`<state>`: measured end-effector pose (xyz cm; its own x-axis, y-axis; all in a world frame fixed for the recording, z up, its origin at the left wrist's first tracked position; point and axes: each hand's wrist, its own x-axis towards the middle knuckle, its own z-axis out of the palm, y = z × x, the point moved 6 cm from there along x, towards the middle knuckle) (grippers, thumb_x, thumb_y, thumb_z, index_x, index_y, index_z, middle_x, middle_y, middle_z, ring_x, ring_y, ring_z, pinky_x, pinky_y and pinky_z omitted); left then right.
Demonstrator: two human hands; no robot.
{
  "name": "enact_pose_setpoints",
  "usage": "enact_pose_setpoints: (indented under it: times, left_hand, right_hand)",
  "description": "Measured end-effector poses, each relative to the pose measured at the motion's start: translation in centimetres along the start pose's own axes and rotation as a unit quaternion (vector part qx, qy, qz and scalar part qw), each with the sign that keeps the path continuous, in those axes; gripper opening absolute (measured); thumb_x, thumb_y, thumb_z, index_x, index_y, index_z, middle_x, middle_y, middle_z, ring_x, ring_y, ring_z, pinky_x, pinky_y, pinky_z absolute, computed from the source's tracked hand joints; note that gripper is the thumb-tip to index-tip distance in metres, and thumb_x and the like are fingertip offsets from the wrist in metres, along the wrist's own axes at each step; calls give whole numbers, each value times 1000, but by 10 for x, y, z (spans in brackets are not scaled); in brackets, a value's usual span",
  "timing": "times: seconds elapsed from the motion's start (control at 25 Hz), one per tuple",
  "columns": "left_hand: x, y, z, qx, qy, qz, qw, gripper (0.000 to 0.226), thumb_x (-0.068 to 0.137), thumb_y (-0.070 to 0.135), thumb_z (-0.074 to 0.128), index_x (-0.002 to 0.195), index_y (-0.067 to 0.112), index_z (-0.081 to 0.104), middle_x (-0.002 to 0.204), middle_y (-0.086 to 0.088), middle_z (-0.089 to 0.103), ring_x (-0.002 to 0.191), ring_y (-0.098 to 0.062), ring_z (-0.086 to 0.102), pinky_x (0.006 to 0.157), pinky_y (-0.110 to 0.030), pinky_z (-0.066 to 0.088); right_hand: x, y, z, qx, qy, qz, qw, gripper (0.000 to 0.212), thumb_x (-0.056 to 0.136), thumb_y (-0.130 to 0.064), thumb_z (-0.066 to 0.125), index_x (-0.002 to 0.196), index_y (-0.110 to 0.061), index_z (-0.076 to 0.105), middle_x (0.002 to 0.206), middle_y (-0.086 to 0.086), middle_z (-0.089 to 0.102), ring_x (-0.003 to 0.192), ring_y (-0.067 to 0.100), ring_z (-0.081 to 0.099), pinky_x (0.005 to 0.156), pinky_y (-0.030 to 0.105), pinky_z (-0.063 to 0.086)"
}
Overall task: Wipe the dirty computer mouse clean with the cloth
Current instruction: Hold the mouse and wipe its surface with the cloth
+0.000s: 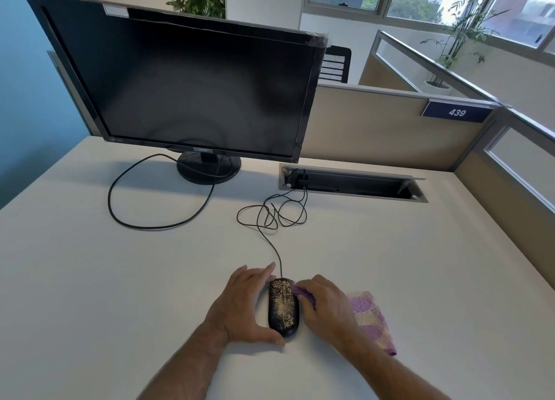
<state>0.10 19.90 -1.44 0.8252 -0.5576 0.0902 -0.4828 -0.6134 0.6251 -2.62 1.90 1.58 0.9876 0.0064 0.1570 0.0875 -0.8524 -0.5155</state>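
A black wired computer mouse (283, 306) lies on the white desk near the front edge, its top speckled with tan dirt. My left hand (243, 305) cups its left side, fingers along the front and thumb at its rear end. My right hand (327, 305) grips a purple and cream patterned cloth (371, 317), pressing a bunched purple corner against the mouse's upper right edge. The rest of the cloth trails out from under that hand to the right on the desk.
The mouse cable (271, 216) coils behind the mouse and runs into an open cable tray (351, 184) set in the desk. A large dark monitor (186, 84) on a round stand, with its own looped cord (120, 213), stands at the back left. Beige partitions (390, 126) bound the desk.
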Motion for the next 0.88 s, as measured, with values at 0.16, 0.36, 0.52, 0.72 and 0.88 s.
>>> enact_pose_setpoints:
  times: [0.16, 0.36, 0.52, 0.72, 0.88]
  left_hand:
    - [-1, 0, 0, -3, -2, -2, 1000, 146, 41, 83, 81, 157, 20, 18, 145, 12, 44, 136, 7, 22, 124, -34, 3]
    - [-1, 1, -1, -1, 2, -1, 1000, 146, 41, 83, 81, 157, 19, 19, 144, 12, 44, 134, 9, 21, 124, -32, 2]
    - [0, 0, 0, -2, 0, -3, 1000, 146, 42, 84, 80, 157, 19, 19, 144, 12, 45, 136, 4, 27, 124, -34, 3]
    - [-1, -1, 0, 1, 1, -5, 1000, 145, 42, 86, 78, 157, 21, 18, 144, 14, 44, 136, 5, 23, 124, -30, 1]
    - [0, 0, 1, -2, 5, 3, 1000, 145, 42, 87, 77, 157, 21, 19, 144, 14, 43, 133, 18, 12, 123, -27, -1]
  right_hand:
    - [6, 4, 2, -4, -9, 22, 1000, 21, 90, -20, 61, 106, -25, 72, 95, 0, 67, 89, 21, 62, 71, 27, 46]
    - [14, 6, 3, -8, -17, 35, 999, 20, 92, -23, 59, 107, -26, 72, 96, -1, 67, 89, 20, 62, 72, 27, 46]
    - [18, 1, 5, -13, -44, 14, 999, 21, 95, -24, 55, 109, -25, 70, 99, 2, 67, 92, 21, 61, 78, 32, 49]
    - [19, -1, 5, -14, -48, 0, 999, 21, 98, -26, 52, 111, -24, 69, 100, 2, 66, 94, 22, 60, 80, 34, 49]
    - [17, 0, 3, -12, -34, 9, 999, 20, 97, -24, 53, 108, -23, 70, 97, 2, 66, 93, 22, 60, 78, 35, 49]
